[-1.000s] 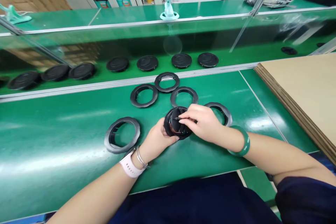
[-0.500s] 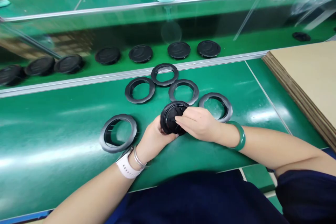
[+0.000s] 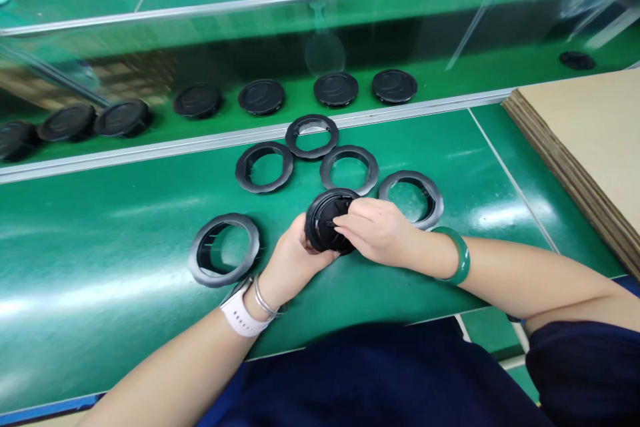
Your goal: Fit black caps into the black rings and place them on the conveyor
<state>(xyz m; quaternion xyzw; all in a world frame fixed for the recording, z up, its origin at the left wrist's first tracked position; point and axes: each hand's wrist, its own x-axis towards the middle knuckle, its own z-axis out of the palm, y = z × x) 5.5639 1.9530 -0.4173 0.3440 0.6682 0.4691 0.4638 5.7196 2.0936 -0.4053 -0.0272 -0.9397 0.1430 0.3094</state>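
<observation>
Far left, a black plastic ring (image 3: 191,253) lies flat on the green bench mat (image 3: 125,320), just beside the left hand (image 3: 290,260), white watch strap (image 3: 240,315) on that wrist. Left fingers curl behind a round black cap (image 3: 325,213), grasping it tilted up at mid-bench; the cap is not on the mat. Work in hand: both hands on this one cap. Right hand (image 3: 375,230) comes in from the right, jade bangle (image 3: 457,257) at the wrist, fingertips (image 3: 343,228) bunched against the cap's middle, not released; what they press is too small to tell. Just right, another black ring (image 3: 411,175) lies flat. Far right, a stack of cardboard (image 3: 580,147).
</observation>
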